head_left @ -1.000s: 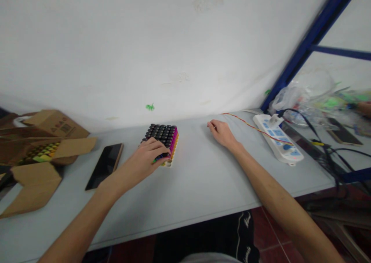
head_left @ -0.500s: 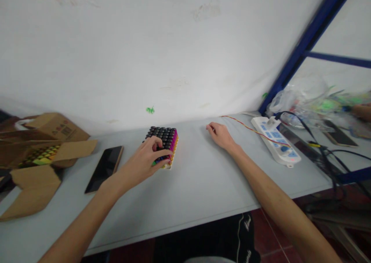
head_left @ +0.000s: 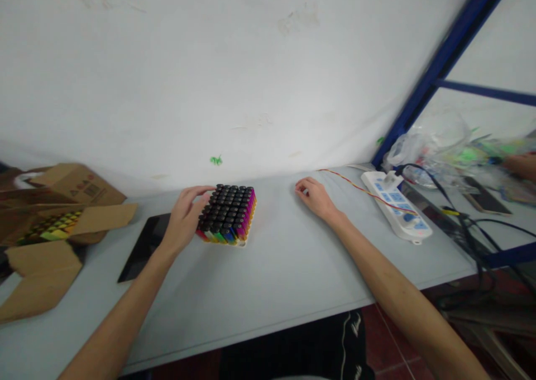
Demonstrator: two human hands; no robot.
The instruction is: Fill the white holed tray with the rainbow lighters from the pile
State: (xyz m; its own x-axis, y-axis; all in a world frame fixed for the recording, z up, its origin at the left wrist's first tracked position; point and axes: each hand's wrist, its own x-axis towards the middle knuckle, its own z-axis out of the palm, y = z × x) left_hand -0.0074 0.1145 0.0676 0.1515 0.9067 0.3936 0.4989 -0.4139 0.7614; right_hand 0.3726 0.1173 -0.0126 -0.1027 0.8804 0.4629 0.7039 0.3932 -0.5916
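A block of lighters (head_left: 229, 208) stands upright on the table, packed in rows in a shallow white tray (head_left: 243, 244). Black tops face up, and coloured bodies in magenta, yellow, blue, green and red show along the sides. My left hand (head_left: 186, 215) is at the block's left side, fingers stretched towards its back left corner and thumb apart; whether it touches the lighters is hard to tell. Well to the right of the block, my right hand (head_left: 315, 197) rests on the table with fingers curled in and nothing visible in them.
Left of my left arm lies a dark phone (head_left: 144, 249). An open cardboard box (head_left: 90, 184) holds more lighters (head_left: 54, 226). On the right are a white power strip (head_left: 396, 207), a red-yellow wire (head_left: 355, 186), black cables, a blue frame (head_left: 435, 70), plastic bags and another person's hand (head_left: 521, 165).
My left hand has moved left from the front of the block to its left side, and its fingers have opened out. My right hand stays in place.
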